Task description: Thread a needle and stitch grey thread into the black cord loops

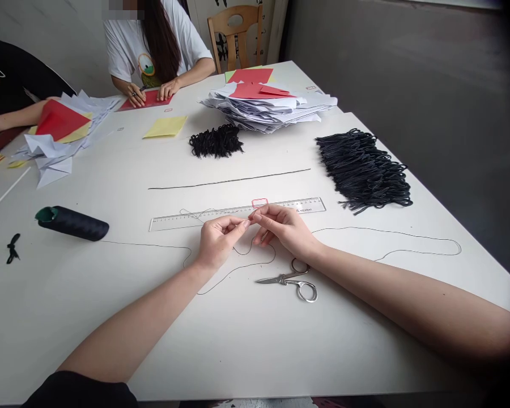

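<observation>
My left hand [221, 239] and my right hand [285, 226] meet fingertip to fingertip over the ruler, both pinching black thread [255, 264]. The grip itself is too small to make out in detail. Loose thread loops on the table beneath them and runs left to a black spool [72, 222] lying on its side. Another long loop of it stretches out to the right, past my right forearm. The clear ruler [238, 214] lies just beyond my fingers. Below my right wrist rest metal scissors [289, 280] with the blades partly apart.
Beyond the ruler lies a straight black cord [229, 179]. Black looped bundles form a small pile [216, 140] and a larger pile [363, 170]. Farther back are stacked papers [272, 107] and a yellow sheet [165, 126]. Two people sit across the table; one handles red paper [148, 98].
</observation>
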Motion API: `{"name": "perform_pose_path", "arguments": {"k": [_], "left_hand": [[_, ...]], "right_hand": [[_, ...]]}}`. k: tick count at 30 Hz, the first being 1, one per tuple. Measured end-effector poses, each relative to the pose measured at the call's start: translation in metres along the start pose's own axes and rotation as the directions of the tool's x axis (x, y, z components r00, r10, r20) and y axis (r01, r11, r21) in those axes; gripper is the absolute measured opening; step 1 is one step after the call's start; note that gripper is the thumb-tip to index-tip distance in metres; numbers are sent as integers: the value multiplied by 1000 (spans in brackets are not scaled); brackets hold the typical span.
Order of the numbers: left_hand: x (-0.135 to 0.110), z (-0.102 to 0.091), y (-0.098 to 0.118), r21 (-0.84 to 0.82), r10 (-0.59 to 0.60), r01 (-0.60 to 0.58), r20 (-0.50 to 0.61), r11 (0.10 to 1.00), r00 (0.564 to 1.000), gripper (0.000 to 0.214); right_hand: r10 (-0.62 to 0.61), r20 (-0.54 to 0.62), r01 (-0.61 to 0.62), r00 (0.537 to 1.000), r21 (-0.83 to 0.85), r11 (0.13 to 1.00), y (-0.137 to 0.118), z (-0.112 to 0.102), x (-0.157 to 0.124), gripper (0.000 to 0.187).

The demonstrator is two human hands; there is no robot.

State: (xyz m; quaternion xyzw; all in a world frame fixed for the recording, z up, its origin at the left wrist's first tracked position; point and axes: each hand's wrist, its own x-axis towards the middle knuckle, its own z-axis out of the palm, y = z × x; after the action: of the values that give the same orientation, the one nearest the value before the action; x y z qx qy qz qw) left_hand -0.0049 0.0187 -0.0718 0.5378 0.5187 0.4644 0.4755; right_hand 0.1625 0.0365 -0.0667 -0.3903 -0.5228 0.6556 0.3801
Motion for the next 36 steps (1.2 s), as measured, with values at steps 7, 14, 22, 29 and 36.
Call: {"name": "perform_pose_path", "arguments": {"k": [7,14,22,29,36], "left_hand": [[-1,-1,3,21,-9,9,12,1000,1000,17],[-1,-1,1,7,4,-4,21,1000,1000,16],[-1,-1,3,12,-13,13,28,1000,1000,17],[-1,-1,3,10,-9,9,42,1000,999,19],[-1,0,1,-2,23,-23,24,1000,999,17]], "right_hand": [[0,-13,0,1000,-3,1000,3,-1,1,38],[-3,-5,3,1000,-4,1000,4,-2,1,35],[10,-8,-10,1000,5,1000,5,-1,1,33],[15,-7,-15,1000,14,1000,4,-3,1,33],[7,52,-9,999,39,999,0,-4,1,34]]}}
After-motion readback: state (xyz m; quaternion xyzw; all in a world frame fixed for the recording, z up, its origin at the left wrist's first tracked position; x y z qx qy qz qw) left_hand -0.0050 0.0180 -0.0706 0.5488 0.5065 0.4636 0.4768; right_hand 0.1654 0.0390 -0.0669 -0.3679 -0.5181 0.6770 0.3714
